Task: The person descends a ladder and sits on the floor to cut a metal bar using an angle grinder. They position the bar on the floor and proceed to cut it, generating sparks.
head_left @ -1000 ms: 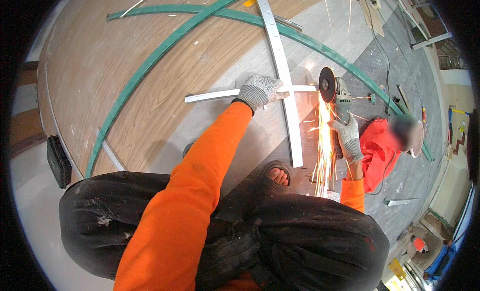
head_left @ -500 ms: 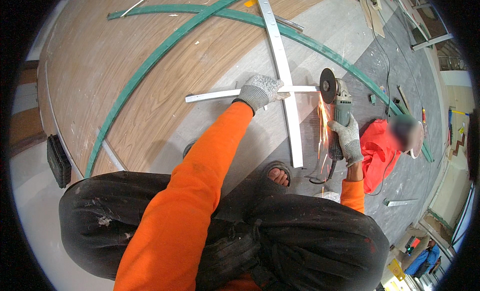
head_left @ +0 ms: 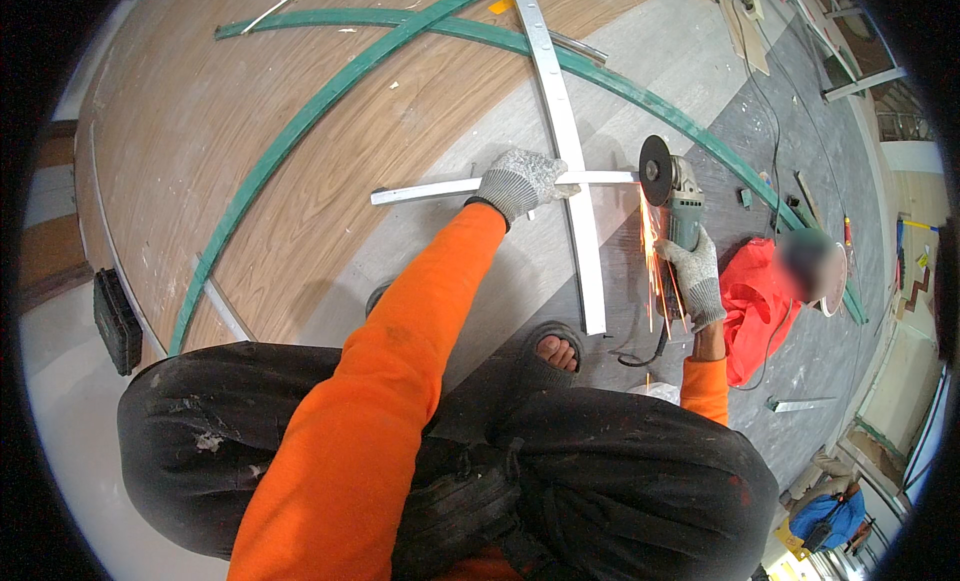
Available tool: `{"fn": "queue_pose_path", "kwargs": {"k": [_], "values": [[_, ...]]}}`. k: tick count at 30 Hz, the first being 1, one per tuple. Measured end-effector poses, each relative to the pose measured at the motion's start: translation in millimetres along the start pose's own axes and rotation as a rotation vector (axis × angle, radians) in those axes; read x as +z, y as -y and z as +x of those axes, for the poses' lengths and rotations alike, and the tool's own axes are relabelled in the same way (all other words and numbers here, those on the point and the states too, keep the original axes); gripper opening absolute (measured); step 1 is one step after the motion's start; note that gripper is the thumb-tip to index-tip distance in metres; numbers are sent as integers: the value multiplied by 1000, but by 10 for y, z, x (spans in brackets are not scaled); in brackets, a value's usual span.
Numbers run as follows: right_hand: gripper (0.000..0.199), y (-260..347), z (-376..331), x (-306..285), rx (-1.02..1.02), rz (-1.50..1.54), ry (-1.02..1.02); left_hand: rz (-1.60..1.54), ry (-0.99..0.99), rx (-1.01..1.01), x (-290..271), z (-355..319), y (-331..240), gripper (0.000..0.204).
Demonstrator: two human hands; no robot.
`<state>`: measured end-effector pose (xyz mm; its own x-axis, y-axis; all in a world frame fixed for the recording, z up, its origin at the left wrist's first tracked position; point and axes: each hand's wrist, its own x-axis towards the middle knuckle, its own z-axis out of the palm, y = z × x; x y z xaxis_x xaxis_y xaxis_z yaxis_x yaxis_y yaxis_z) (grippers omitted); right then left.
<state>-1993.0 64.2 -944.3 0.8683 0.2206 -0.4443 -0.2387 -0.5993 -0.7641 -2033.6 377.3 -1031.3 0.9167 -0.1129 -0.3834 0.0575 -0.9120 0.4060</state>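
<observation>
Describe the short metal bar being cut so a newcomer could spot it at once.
Start at the long pale metal strip running up the wood-grain floor. The short metal bar crosses it at right angles, pinned under the gloved left hand. Unlike the curved green strips, it is straight, silvery and meets the grinder's disc.

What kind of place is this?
Probably a fabrication workshop or building site. An angle grinder throws sparks off a metal bar on the floor, curved green strips lie across wood panels, and offcuts lie about.

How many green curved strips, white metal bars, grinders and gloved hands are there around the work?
Green curved strips: 2
White metal bars: 2
Angle grinder: 1
Gloved hands, left hand and right hand: 2
Total: 7
</observation>
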Motion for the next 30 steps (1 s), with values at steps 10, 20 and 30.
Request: {"fn": "queue_pose_path", "kwargs": {"k": [10,20,30], "values": [[47,-6,-18,10,-29,12,-9,-40,-22,10,89,39,44,67],[47,-12,-3,-21,-1,-35,4,-39,55,-27,-29,20,-19,68],[47,-149,76,-22,-25,23,1,-21,8,2,50,41,18,66]]}}
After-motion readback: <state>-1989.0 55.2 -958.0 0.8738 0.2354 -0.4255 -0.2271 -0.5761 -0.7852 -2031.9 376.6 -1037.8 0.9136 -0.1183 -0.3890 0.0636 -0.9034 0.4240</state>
